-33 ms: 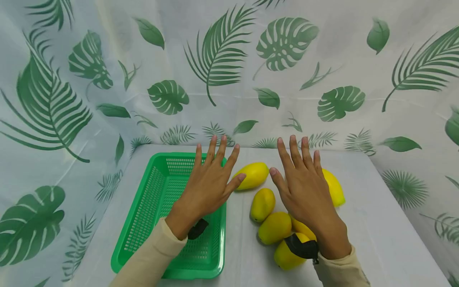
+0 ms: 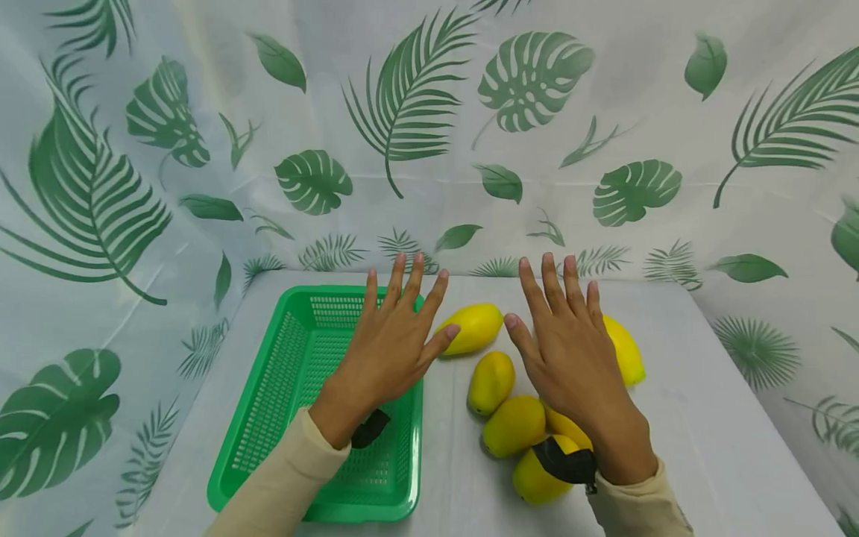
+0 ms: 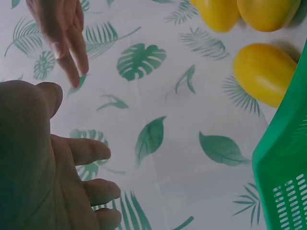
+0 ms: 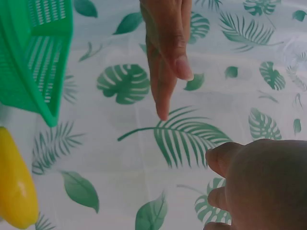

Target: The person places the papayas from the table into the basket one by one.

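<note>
Both hands hang palm-down in the air with fingers straight and spread, holding nothing. My left hand overlaps the right side of a green plastic basket with slotted walls in the head view. To the right, my right hand is above several yellow mangoes and hides parts of some. One mango lies between the hands, near the left thumb; a long yellow mango shows beyond the right hand's outer edge. Closer to me, a greenish-yellow mango sits in a cluster with others. In the left wrist view, a mango lies beside the basket.
A white cloth covers the table under the basket and fruit. Behind and at both sides hangs a pale curtain printed with green leaves. Each wrist wears a black strap, and the right one overlaps the nearest mango.
</note>
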